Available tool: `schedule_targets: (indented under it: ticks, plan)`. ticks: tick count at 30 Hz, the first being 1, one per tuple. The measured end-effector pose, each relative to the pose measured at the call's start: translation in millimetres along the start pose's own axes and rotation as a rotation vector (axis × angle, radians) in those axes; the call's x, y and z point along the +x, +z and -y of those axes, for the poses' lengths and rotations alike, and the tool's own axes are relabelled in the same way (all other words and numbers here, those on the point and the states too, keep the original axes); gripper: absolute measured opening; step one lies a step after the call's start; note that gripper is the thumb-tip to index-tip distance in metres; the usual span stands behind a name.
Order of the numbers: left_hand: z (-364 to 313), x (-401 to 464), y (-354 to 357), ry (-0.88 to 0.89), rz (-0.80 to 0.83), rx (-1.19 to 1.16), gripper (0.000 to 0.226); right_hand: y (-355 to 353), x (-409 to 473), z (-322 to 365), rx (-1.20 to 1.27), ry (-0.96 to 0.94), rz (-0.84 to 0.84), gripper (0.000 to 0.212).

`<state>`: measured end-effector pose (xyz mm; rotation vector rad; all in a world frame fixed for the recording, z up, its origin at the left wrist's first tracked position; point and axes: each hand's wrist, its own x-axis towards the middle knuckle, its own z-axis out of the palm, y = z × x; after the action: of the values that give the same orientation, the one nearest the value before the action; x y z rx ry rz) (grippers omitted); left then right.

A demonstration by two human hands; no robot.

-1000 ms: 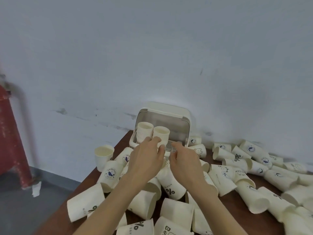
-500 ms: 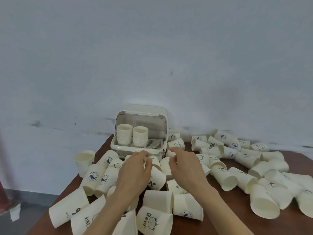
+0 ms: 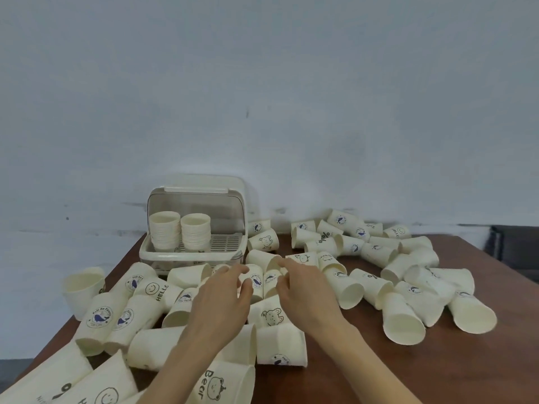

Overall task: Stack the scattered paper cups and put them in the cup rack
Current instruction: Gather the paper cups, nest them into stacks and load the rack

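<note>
While two stacks stood in the cream plastic cup rack [image 3: 192, 252], both the left hand [image 3: 223, 298] and right hand [image 3: 306, 290], fingers loosely spread and gripping nothing, flanked the whale-print white paper cup [image 3: 256, 282] lying between them, rim towards the rack, about equally near

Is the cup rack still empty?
No, two stacks of cups already stand side by side on the left part of the cup rack, under its raised lid.
</note>
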<state>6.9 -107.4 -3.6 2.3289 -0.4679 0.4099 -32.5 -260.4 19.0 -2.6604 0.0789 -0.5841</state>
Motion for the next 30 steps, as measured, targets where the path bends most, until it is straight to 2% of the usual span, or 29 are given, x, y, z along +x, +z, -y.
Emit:
schedule_targets:
  ticks: [11, 15, 19, 23, 30]
  plan:
    - [3, -7, 10, 0.022, 0.037, -0.003, 0.027, 6, -13, -20, -0.045, 0.082, 0.042, 0.032]
    - [4, -10, 9, 0.033, 0.029, -0.025, 0.028, 4, -26, -25, -0.151, 0.193, 0.059, 0.019]
    - [5, -15, 10, 0.03, 0.036, -0.021, 0.028, 6, -41, -23, -0.21, 0.307, 0.16, 0.035]
    - [4, -22, 9, 0.023, 0.051, -0.017, 0.028, 12, -47, -21, -0.179, 0.354, 0.215, 0.033]
    - [4, -27, 3, 0.03, 0.048, 0.001, 0.027, 15, -52, -14, -0.109, 0.392, 0.205, 0.033]
